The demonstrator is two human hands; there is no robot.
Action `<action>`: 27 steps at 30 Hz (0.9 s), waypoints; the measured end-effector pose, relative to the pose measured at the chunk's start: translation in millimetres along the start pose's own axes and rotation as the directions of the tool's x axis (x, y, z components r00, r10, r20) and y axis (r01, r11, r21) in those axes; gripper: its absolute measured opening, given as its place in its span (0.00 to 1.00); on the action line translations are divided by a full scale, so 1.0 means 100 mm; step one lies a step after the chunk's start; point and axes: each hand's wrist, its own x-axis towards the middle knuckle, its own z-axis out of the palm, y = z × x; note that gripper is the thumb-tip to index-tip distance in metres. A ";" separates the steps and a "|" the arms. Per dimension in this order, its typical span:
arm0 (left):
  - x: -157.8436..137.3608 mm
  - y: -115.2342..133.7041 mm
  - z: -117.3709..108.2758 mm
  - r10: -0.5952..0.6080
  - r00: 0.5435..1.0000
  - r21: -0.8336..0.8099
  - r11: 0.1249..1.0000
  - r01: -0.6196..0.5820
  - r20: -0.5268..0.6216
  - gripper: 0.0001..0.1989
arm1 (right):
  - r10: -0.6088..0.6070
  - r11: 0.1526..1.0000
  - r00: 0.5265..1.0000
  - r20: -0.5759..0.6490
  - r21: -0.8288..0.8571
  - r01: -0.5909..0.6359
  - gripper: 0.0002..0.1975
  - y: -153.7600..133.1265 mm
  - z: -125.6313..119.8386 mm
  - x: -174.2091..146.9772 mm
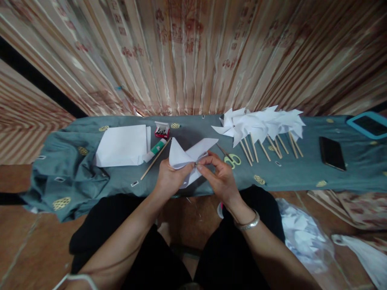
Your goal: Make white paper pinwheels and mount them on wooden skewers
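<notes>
I see a white folded-paper shape (179, 155), pinched near its centre by the left hand (169, 177) and right hand (222, 177), above the grey-green cloth-covered bench (296, 173). If either pinch slackened, I judge, its folds could spring open.

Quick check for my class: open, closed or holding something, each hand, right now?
Left hand: closed, holding the folded white paper.
Right hand: closed, pinching at the paper's centre; exactly what it pinches is too small to tell.

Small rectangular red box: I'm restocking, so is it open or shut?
Open: the small rectangular red box has its white flap raised, showing shiny contents.
</notes>
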 end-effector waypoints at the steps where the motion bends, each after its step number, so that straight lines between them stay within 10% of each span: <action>1: 0.00 0.01 0.00 0.003 1.000 0.003 1.000 -0.003 -0.004 0.12 | -0.002 1.000 1.000 -0.002 -0.003 0.002 0.03 0.00 0.00 0.00; 20: -0.03 0.09 -0.02 0.026 1.000 0.044 0.999 -0.027 0.018 0.14 | 0.009 0.999 0.999 0.032 0.046 -0.010 0.03 0.01 -0.01 -0.01; 27: -0.02 0.08 -0.04 0.085 0.995 0.127 0.988 -0.091 0.049 0.08 | 0.170 0.957 0.982 0.084 0.224 -0.185 0.06 -0.02 0.01 0.00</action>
